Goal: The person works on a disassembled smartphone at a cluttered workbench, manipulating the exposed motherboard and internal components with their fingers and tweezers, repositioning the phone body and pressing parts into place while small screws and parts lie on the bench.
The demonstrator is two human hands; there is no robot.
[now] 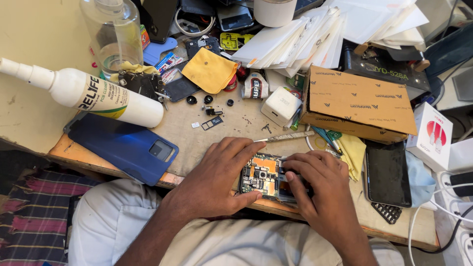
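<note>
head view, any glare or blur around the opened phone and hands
Head view: the opened phone and both hands, left hand and right hand, are sharp under even light; a soft sheen shows on the blue back cover; edges bend slightly from the wide lens.

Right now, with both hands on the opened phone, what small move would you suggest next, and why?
Probably keep the left hand steadying the opened phone while the right hand presses at its right side. Its circuit board is exposed, and the phone sits close to the bench edge, so a slip could send it off.
</note>
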